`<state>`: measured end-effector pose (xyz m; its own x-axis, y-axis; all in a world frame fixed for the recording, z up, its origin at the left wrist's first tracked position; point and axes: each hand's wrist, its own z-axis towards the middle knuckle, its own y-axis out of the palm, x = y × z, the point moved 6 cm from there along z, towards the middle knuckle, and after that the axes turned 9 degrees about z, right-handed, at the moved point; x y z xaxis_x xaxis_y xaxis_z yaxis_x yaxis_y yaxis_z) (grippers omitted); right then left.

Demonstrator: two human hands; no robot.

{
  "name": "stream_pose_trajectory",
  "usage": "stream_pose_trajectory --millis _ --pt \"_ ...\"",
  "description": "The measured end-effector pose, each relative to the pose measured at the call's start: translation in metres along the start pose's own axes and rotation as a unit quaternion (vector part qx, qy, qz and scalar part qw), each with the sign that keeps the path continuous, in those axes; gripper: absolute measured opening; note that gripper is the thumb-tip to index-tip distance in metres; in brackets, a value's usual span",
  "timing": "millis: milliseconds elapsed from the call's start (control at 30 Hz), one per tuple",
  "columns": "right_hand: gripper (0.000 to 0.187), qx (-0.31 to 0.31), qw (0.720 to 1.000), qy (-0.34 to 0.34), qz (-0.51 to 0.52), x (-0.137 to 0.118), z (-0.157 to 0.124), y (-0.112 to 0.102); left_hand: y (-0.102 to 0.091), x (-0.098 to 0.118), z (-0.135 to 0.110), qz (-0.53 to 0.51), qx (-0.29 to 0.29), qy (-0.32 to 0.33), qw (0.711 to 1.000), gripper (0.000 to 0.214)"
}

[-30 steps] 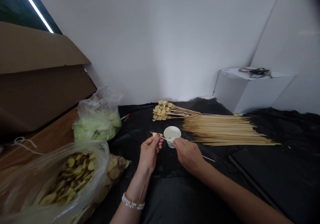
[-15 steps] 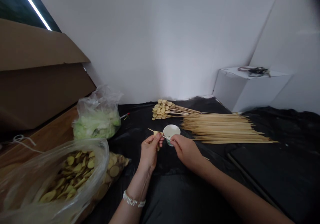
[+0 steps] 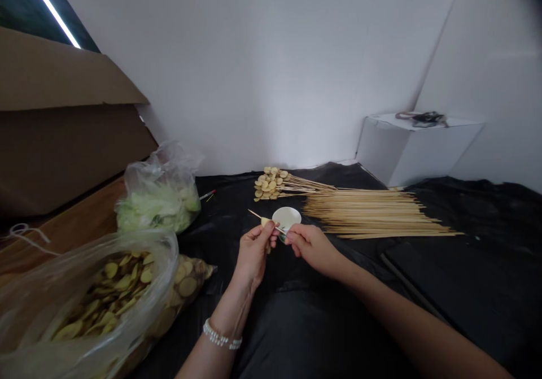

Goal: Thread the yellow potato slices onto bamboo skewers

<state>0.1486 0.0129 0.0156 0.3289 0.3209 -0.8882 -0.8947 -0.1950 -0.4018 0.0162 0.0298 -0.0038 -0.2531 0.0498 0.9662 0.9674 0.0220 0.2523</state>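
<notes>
My left hand (image 3: 255, 250), a beaded bracelet on its wrist, pinches a pale potato slice (image 3: 265, 221). A thin wooden skewer (image 3: 254, 214) runs through the slice, its tip sticking out to the upper left. My right hand (image 3: 311, 246) grips the skewer's other part, fingers closed, a short way to the right. Just behind the hands stands a white cup (image 3: 287, 216), its lower part partly hidden by them. Beyond it lies a pile of skewered slices (image 3: 268, 183). Many bare skewers (image 3: 376, 214) lie in a row on the right.
An open plastic bag of slices (image 3: 169, 255) sits at the lower left, and a tied bag of green vegetable (image 3: 158, 207) behind it. A pen (image 3: 208, 194) lies nearby. Black sheeting (image 3: 296, 322) covers the surface. A white box (image 3: 406, 147) stands back right; a cardboard box (image 3: 63, 136) is left.
The view has shifted slightly. My right hand has come a little closer to the left along the skewer, and its fingers are more curled. The slice stays in my left hand.
</notes>
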Motion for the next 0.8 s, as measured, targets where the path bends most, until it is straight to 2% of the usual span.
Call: stream_pose_trajectory --millis 100,167,267,333,467,567,633,700,800 --pt "0.019 0.059 0.992 -0.054 -0.099 -0.006 -0.002 -0.004 -0.004 0.002 0.002 -0.01 0.026 0.005 1.0 0.027" --pt "0.016 0.094 0.97 -0.093 -0.202 -0.01 -0.006 -0.003 -0.006 0.002 0.003 -0.015 0.037 0.003 0.999 0.028" --pt "0.022 0.087 0.944 -0.101 -0.301 -0.01 -0.01 0.003 -0.003 0.0 0.001 -0.01 0.026 -0.003 1.0 0.028" --pt "0.022 0.073 0.949 -0.091 -0.294 -0.008 -0.009 0.003 0.002 -0.001 -0.001 -0.004 0.012 -0.005 1.0 0.026" --pt "0.022 0.041 0.984 -0.06 -0.16 -0.007 -0.005 -0.003 0.008 -0.004 -0.004 0.008 -0.008 -0.006 1.0 0.023" --pt "0.025 0.027 0.994 -0.048 -0.097 -0.007 -0.002 -0.004 0.008 -0.006 -0.003 0.012 -0.01 -0.008 1.0 0.023" --pt "0.02 0.046 0.989 -0.061 -0.124 -0.008 -0.003 -0.004 0.007 -0.007 -0.002 0.011 -0.006 -0.011 1.0 0.023" --pt "0.017 0.072 0.974 -0.08 -0.198 -0.01 -0.006 -0.003 0.006 -0.008 -0.002 0.008 -0.002 -0.012 1.0 0.023" --pt "0.02 0.08 0.952 -0.088 -0.281 -0.009 -0.009 0.001 0.009 -0.009 -0.004 0.008 -0.008 -0.011 1.0 0.023"
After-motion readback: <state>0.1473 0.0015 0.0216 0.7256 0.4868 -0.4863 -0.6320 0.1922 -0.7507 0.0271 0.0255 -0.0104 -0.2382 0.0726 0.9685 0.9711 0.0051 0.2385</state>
